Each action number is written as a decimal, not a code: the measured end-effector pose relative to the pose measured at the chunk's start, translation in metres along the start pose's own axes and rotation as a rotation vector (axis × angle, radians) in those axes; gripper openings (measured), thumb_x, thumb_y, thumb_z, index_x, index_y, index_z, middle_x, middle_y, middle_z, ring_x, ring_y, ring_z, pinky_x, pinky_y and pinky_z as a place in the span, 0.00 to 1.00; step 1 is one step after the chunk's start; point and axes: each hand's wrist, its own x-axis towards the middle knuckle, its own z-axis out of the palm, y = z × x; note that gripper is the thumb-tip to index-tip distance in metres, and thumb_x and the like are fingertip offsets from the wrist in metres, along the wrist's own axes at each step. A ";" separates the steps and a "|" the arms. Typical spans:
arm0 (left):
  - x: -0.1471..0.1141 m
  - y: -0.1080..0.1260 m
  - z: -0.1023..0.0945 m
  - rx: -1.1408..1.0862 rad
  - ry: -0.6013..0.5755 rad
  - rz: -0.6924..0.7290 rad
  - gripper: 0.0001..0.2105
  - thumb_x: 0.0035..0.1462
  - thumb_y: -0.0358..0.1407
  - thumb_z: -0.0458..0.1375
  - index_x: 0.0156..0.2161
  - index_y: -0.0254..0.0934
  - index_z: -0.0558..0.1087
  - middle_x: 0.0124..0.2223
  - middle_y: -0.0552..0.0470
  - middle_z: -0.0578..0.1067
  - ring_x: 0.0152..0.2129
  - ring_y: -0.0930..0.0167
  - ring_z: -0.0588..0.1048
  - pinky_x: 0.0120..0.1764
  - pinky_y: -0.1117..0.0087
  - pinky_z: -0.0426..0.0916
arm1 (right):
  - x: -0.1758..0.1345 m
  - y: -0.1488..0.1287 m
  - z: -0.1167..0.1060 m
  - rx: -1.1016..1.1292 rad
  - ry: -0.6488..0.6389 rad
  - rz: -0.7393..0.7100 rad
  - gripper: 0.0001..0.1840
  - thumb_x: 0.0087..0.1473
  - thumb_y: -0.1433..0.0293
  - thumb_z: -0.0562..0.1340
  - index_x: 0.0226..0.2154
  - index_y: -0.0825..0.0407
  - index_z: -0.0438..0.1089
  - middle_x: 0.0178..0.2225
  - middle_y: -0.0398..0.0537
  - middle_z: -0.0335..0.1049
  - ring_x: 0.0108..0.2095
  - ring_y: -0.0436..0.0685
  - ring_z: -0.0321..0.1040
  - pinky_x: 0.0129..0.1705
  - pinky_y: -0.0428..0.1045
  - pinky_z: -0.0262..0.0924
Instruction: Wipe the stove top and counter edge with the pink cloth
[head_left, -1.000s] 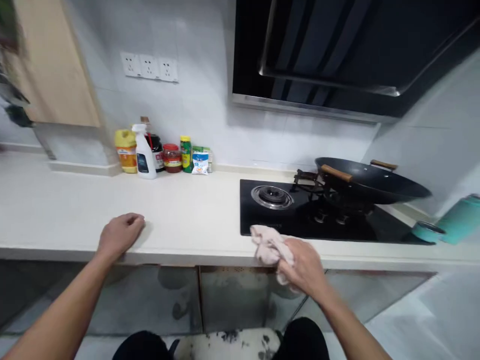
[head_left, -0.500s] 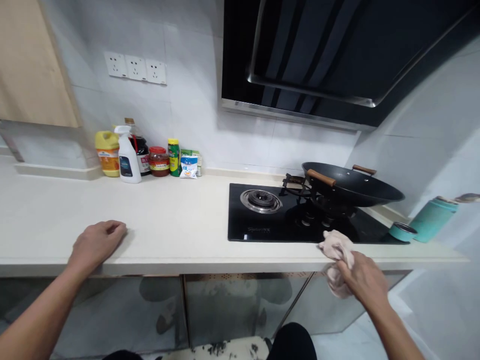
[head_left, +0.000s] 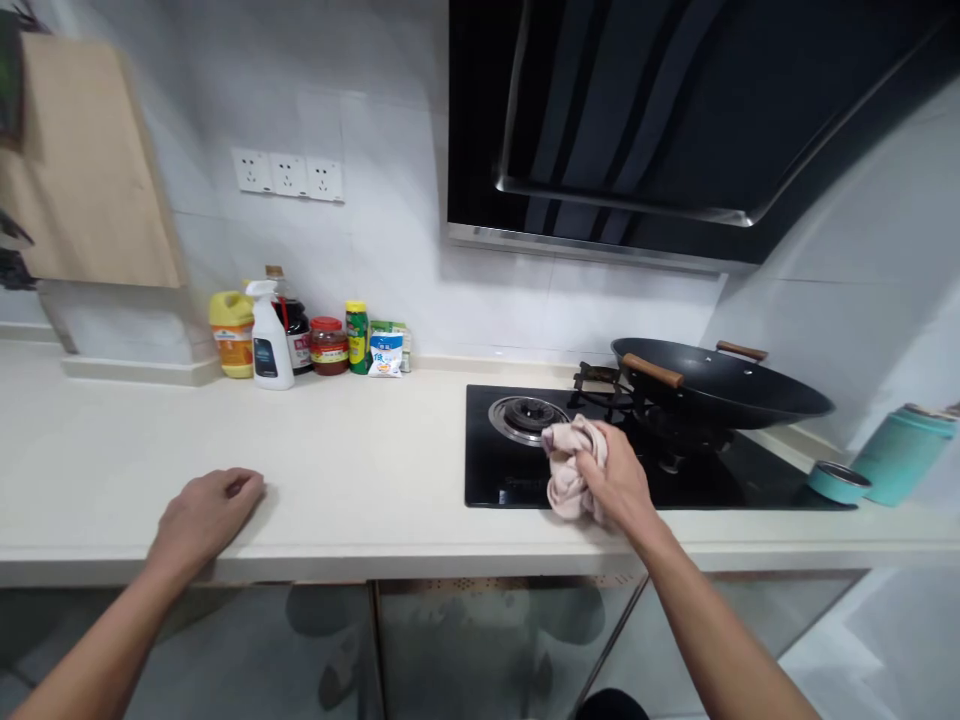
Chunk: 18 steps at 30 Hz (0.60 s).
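On the black glass hob (head_left: 750,480), near its front edge, the right hand (head_left: 619,482) presses a bunched pinkish cloth (head_left: 566,465) against the surface just in front of the left burner (head_left: 527,415). Half a second ago that hand and cloth were farther right, at the front edge below the wok; a second ago they were at the hob's front-left corner. So the cloth has gone right along the front edge and come back left and a little inward, which reads as wiping strokes working over the glass, with the front strip likely covered and the area around the burners not yet touched.

The right hand's fingers are curled tight around the cloth, which bulges out to the left of the knuckles and lies partly under the palm, touching the glass. The left hand (head_left: 208,510) rests on the pale tabletop (head_left: 375,450) near its front edge, fingers loosely curled, holding nothing, much where it was in both earlier views.

A black wok (head_left: 724,385) with wooden handles sits on the right burner, near the cloth but apart from it. A teal flask (head_left: 904,452) and its cap (head_left: 838,482) lie at the far right. A spray bottle (head_left: 268,338) and other bottles and jars stand against the tiled wall, well apart.
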 end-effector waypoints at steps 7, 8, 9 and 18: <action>-0.005 0.003 0.002 -0.003 0.003 0.020 0.24 0.62 0.50 0.46 0.46 0.37 0.78 0.53 0.42 0.79 0.49 0.55 0.74 0.45 0.62 0.67 | 0.037 0.021 0.029 -0.607 -0.416 0.054 0.28 0.67 0.53 0.46 0.56 0.51 0.68 0.50 0.62 0.72 0.52 0.69 0.69 0.53 0.62 0.58; -0.005 0.003 0.003 0.005 0.009 0.030 0.24 0.61 0.50 0.46 0.45 0.37 0.78 0.53 0.42 0.79 0.48 0.55 0.74 0.45 0.61 0.67 | 0.042 0.025 0.032 -0.636 -0.428 0.071 0.28 0.67 0.54 0.47 0.55 0.53 0.69 0.48 0.62 0.73 0.52 0.69 0.70 0.53 0.61 0.59; -0.005 0.002 0.005 0.014 0.017 0.042 0.24 0.61 0.50 0.46 0.45 0.37 0.78 0.52 0.42 0.79 0.48 0.55 0.74 0.45 0.61 0.67 | 0.049 0.029 0.034 -0.648 -0.440 0.099 0.27 0.67 0.55 0.47 0.54 0.54 0.69 0.48 0.63 0.74 0.51 0.68 0.71 0.52 0.60 0.59; 0.000 -0.015 0.017 0.028 0.043 0.149 0.21 0.59 0.50 0.47 0.37 0.40 0.78 0.46 0.46 0.80 0.46 0.58 0.74 0.50 0.60 0.66 | 0.159 0.072 0.072 -0.610 -0.507 0.297 0.23 0.58 0.58 0.59 0.52 0.50 0.73 0.53 0.63 0.74 0.53 0.69 0.72 0.50 0.58 0.63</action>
